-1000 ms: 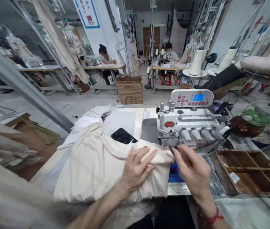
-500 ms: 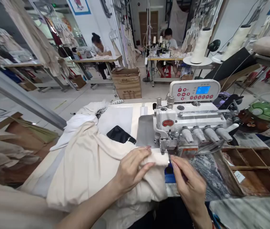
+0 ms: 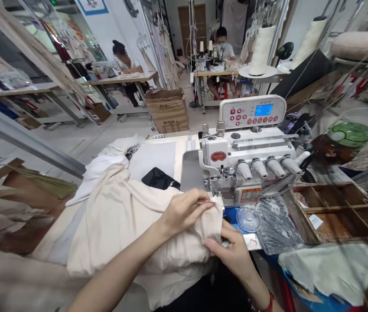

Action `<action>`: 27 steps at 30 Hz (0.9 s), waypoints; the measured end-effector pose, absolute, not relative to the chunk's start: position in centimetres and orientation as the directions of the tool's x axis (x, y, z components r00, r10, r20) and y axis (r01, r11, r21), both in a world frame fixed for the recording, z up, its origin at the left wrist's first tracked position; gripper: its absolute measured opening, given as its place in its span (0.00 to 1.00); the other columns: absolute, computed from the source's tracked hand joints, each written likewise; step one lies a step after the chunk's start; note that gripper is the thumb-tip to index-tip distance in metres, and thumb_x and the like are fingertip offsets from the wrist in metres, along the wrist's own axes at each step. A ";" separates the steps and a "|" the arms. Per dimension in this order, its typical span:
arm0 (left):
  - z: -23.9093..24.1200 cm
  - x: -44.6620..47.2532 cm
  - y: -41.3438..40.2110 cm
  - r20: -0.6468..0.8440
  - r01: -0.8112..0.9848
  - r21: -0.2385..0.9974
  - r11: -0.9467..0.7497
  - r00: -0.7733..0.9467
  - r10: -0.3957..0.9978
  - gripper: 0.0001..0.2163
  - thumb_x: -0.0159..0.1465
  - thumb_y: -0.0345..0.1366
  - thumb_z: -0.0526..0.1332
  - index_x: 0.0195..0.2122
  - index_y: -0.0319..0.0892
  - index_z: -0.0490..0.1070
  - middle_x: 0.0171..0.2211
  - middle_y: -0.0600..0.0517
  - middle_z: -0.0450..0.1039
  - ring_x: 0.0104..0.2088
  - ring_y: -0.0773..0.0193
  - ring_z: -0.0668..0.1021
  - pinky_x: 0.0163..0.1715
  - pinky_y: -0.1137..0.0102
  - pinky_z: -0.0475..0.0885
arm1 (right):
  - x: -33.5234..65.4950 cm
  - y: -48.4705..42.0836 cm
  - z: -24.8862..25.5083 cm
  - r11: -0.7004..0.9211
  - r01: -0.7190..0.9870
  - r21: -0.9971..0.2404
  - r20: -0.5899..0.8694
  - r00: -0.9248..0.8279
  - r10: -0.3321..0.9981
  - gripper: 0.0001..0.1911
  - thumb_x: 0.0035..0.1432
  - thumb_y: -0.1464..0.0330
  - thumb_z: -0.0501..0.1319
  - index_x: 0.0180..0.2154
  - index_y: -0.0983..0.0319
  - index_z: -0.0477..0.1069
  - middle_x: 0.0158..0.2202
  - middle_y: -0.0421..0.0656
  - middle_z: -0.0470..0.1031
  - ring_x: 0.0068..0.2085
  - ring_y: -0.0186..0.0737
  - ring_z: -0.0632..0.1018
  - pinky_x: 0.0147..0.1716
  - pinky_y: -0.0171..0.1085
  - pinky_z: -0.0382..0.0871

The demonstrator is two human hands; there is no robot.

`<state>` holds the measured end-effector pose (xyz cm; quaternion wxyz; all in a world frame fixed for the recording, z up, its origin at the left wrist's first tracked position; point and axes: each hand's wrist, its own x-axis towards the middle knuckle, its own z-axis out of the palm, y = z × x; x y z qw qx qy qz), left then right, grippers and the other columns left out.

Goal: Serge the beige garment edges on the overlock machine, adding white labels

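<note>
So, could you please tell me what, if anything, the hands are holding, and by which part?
The cream cloth: the left hand pinches it near its upper edge, by the sewing machine; the right hand grips its right edge, lower down.

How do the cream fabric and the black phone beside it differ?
The cream fabric is rumpled and draped; the black phone lies flat. The fabric is far larger than the phone. The left hand and right hand touch the fabric, neither the phone. Fabric and phone share the table.
</note>
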<state>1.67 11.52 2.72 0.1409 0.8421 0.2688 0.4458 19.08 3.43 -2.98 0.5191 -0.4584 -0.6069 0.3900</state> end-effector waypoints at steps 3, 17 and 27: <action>2.9 1.9 12.5 0.551 0.425 0.586 -0.690 0.415 0.724 0.04 0.67 0.35 0.63 0.42 0.43 0.72 0.31 0.55 0.77 0.28 0.69 0.79 0.30 0.77 0.75 | 19.0 4.3 -2.9 0.187 0.052 -0.981 0.183 -0.078 0.980 0.13 0.61 0.59 0.67 0.35 0.61 0.85 0.41 0.49 0.84 0.43 0.52 0.83 0.41 0.43 0.80; 3.6 2.2 12.6 0.380 0.470 0.726 -0.502 0.333 0.863 0.04 0.66 0.34 0.61 0.33 0.42 0.71 0.29 0.55 0.76 0.31 0.67 0.78 0.34 0.74 0.73 | 17.6 3.5 -4.2 0.115 0.012 -0.993 0.116 0.114 0.987 0.31 0.60 0.59 0.67 0.15 0.59 0.51 0.19 0.33 0.47 0.21 0.30 0.52 0.19 0.34 0.48; 3.4 3.4 14.4 0.354 0.484 0.756 -0.441 0.263 0.897 0.03 0.60 0.33 0.60 0.29 0.41 0.70 0.26 0.56 0.76 0.26 0.69 0.77 0.29 0.76 0.71 | 18.7 3.0 -3.5 0.199 0.140 -0.970 0.205 0.035 0.978 0.25 0.61 0.66 0.64 0.15 0.61 0.61 0.17 0.34 0.55 0.20 0.31 0.60 0.18 0.32 0.52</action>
